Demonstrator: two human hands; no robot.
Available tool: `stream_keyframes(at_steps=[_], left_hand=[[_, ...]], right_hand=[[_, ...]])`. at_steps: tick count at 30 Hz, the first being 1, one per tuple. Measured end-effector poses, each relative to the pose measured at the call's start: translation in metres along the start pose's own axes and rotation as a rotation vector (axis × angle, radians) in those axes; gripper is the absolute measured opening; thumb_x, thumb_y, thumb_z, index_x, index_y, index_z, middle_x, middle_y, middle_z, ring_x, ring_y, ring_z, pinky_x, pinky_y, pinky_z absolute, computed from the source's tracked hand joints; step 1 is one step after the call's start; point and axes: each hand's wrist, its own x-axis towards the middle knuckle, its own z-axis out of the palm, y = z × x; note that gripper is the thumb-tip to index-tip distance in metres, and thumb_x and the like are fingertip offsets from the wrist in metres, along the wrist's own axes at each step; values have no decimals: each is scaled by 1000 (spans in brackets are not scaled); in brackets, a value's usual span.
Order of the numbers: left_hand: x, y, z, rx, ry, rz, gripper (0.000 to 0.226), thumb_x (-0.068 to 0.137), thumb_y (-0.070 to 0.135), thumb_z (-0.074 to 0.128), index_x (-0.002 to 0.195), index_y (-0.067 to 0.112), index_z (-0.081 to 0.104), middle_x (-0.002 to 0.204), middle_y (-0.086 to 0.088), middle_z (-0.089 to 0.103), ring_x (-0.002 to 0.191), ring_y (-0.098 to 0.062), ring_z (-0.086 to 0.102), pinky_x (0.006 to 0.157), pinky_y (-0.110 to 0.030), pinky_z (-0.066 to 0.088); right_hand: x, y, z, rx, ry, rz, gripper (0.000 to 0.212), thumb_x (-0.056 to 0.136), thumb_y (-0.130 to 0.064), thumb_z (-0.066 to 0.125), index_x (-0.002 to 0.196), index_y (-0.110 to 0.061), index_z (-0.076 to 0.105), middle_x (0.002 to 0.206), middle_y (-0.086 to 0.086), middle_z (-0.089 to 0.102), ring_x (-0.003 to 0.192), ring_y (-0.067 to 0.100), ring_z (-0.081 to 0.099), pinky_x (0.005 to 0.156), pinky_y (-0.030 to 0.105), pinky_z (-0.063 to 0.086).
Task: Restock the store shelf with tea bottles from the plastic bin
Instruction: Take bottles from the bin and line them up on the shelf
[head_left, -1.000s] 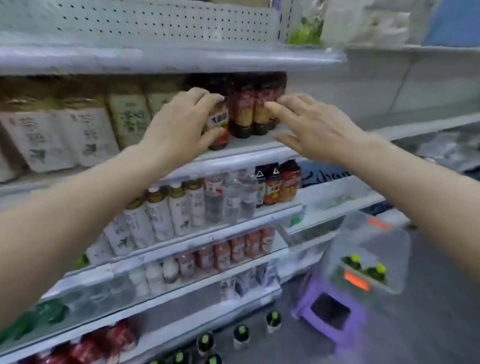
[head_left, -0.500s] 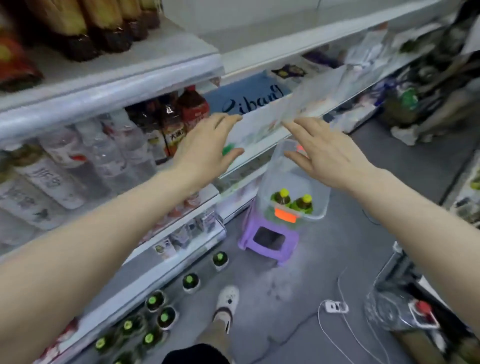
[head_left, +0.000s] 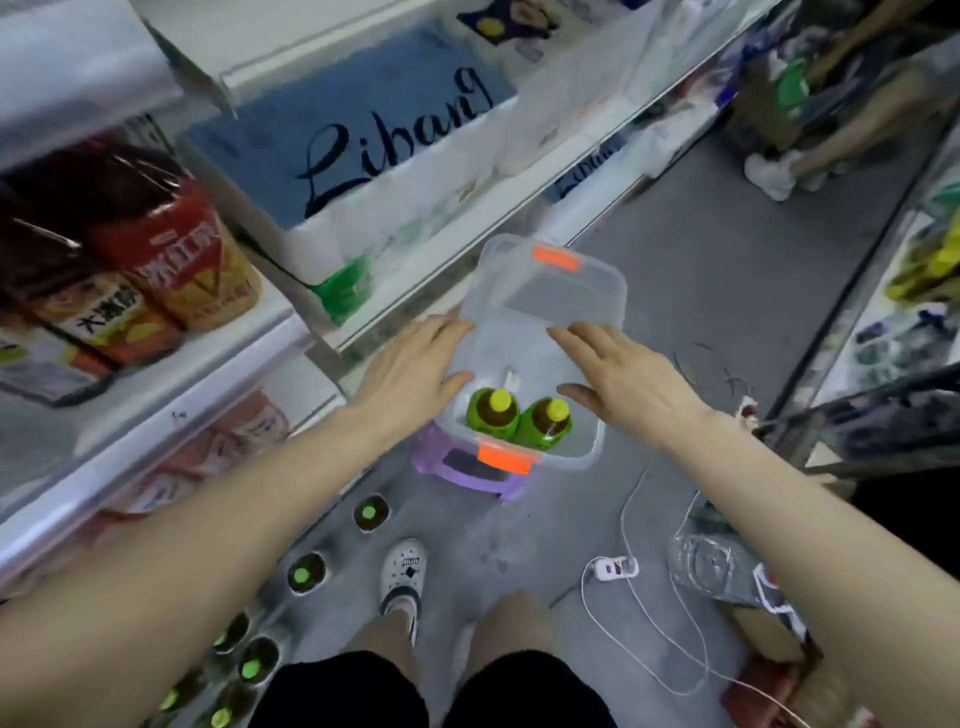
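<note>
A clear plastic bin (head_left: 597, 280) with orange latches sits on a purple stool (head_left: 467, 473) in the aisle. Two tea bottles stand in its near end, one (head_left: 492, 413) on the left and one (head_left: 548, 423) on the right, both with green labels and yellow-green caps. My left hand (head_left: 410, 371) hovers open over the bin's left rim, fingers spread. My right hand (head_left: 623, 382) hovers open over the right rim. Neither hand holds anything. Dark tea bottles with red and yellow labels (head_left: 171, 260) stand on the shelf at the left.
Several green-capped bottles (head_left: 306, 571) stand in a row on the floor along the shelf base. A white power strip and cable (head_left: 615, 567) lie on the grey floor at right, beside a clear bag (head_left: 711, 566). A blue-and-white package (head_left: 353, 140) fills the shelf above the bin.
My view has swung from the upper shelf down to the bin. Both hands left the shelved bottles and dropped to just above the bin's rims, still holding nothing.
</note>
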Motion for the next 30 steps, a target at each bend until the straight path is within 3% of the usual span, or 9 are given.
stream_keyframes(at_steps=[4,8,11,13,16,21,25,28,30], left_hand=[[20,0,54,-66,-87,-74,60,86,27,71,140,11,50,137,-15,53,122,-37,52,96,-48,47],[29,7,104,-68,-179,-206,58,87,27,71,139,13,51,136,-13,53,124,-33,50,101,-41,40],[31,5,140,-72,-179,-274,54,82,27,74,132,16,57,125,-12,59,113,-36,58,92,-48,51],[32,4,162,-79,-138,-320,50,79,25,75,126,14,61,116,-12,64,105,-35,63,87,-45,54],[29,8,185,-34,-93,-370,42,90,36,57,126,16,62,111,-9,67,98,-33,65,84,-39,53],[29,12,199,-8,-69,-462,44,95,49,38,131,28,52,116,-4,66,93,-37,66,80,-47,56],[34,14,198,-38,-83,-537,48,96,51,34,134,28,52,121,-3,65,93,-38,66,77,-45,57],[37,19,195,-136,-72,-630,48,98,43,48,144,30,45,135,-2,58,113,-32,61,89,-44,52],[37,23,191,-222,-56,-633,60,94,39,59,149,27,37,145,-3,49,128,-27,51,100,-45,47]], right_hand=[[0,31,57,90,-203,-1,69,73,-34,83,130,-4,57,121,17,61,103,38,63,74,43,56],[3,57,103,196,-378,6,69,84,-37,73,141,-9,46,137,13,49,116,36,54,90,42,47],[7,77,138,261,-470,-32,75,86,-38,70,147,-13,36,144,12,41,117,36,52,94,44,47],[13,90,158,286,-492,-79,75,85,-38,71,146,-13,38,142,12,43,116,37,53,93,46,49],[25,103,182,314,-530,-208,70,83,-37,73,142,-12,45,137,12,49,113,37,55,90,47,50],[37,111,209,485,-567,-307,59,84,-43,72,136,-24,50,149,-1,42,122,28,52,98,37,44],[40,111,213,627,-558,-230,47,84,-38,73,124,-20,56,128,-2,60,110,26,59,92,36,46],[45,116,207,672,-497,-91,42,85,-37,72,118,-19,53,114,4,68,95,30,61,85,38,48],[49,123,196,717,-461,-5,40,85,-41,72,112,-22,50,105,5,69,86,30,61,81,41,49]])
